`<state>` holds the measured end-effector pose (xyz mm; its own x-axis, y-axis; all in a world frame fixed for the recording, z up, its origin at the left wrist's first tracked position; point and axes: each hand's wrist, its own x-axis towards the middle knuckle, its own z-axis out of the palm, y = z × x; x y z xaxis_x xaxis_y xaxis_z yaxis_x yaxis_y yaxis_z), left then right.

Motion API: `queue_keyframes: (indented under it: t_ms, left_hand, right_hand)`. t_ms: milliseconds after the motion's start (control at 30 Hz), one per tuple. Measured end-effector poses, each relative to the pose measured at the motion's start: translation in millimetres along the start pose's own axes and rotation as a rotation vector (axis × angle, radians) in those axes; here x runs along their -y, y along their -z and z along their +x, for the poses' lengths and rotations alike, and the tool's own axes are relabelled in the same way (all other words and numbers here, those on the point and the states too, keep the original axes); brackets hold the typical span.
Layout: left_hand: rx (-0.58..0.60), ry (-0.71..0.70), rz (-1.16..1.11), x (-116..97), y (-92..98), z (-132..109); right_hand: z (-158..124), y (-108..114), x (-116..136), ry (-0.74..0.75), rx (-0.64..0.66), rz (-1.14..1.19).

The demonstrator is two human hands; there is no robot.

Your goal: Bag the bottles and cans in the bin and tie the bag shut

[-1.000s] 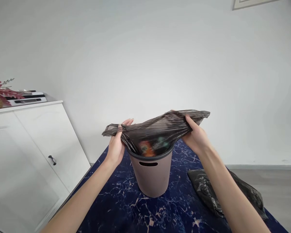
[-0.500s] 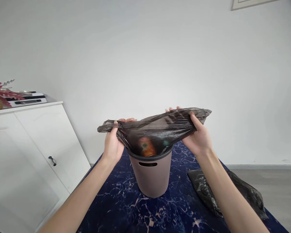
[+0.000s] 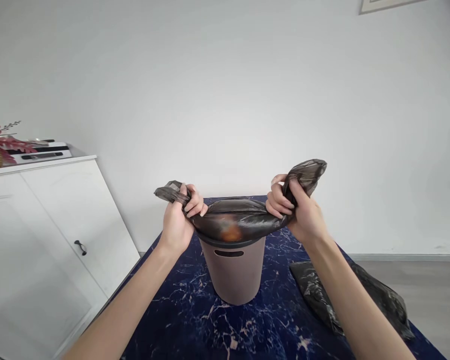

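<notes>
A thin black garbage bag (image 3: pixel 247 220) is stretched across the top of a brownish-grey trash can (image 3: pixel 234 280) with a dark rim. My left hand (image 3: pixel 182 215) is closed around the bag's gathered left end, a short tuft sticking out past the thumb. On the other side my right hand (image 3: pixel 294 205) grips the bunched right end, and a larger loose flap rises above the fist. Something orange shows blurred through the plastic; its kind cannot be made out. The can stands upright.
The can rests on a dark blue marble-patterned table (image 3: pixel 210 335). Another black plastic bag (image 3: pixel 318 290) lies on its right side, partly behind my right forearm. To the left stands a white cabinet (image 3: pixel 60 215) bearing a reddish plant (image 3: pixel 7 144). A pale wall (image 3: pixel 225 100) rises behind.
Both hands have closed from a looser hold into fists around the bag's ends. The bag's middle has dropped lower over the can, and its right end now sticks up.
</notes>
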<state>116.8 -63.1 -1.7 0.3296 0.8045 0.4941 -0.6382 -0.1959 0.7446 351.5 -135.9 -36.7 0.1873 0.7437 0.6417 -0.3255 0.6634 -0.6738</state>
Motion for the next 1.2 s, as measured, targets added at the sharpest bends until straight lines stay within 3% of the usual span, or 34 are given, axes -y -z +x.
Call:
queue_keyframes:
  t_ms: [167, 333, 567, 633, 733, 833, 933, 1033, 1200]
  left_hand:
    - [0.149, -0.062, 0.316, 6, -2.7, -3]
    - [0.283, 0.011, 0.567, 5, -12.2, -4]
    - [0.557, -0.015, 1.087, -7, -20.4, -7]
    - [0.553, -0.048, 1.172, -7, -18.9, -5]
    - [0.527, -0.056, 1.199, -3, -14.0, -1]
    - [0.549, -0.03, 1.183, 2, -9.5, 2]
    - [0.541, 0.027, 1.09, 3, -8.9, 2]
    - [0.463, 0.078, 0.922, 2, -13.4, 0]
    - [0.34, -0.103, 0.779, 2, -26.9, -3]
  right_hand:
    - [-10, -13, -1, 0.023, -0.026, -0.288]
    - [-19, -30, 0, 0.042, -0.116, -0.619]
    - [-22, -30, 2, -0.075, 0.115, -0.658]
    - [-20, -27, 3, -0.071, 0.108, -0.628]
    - [-17, -23, 6, -0.088, 0.085, -0.396]
    - [-15, -20, 9, -0.087, 0.136, -0.254]
    - [-14, -19, 9, -0.104, 0.161, -0.338]
    - [-17, -22, 6, -0.094, 0.056, -0.489]
    - [-21, -34, 4, -0.108, -0.008, -0.653]
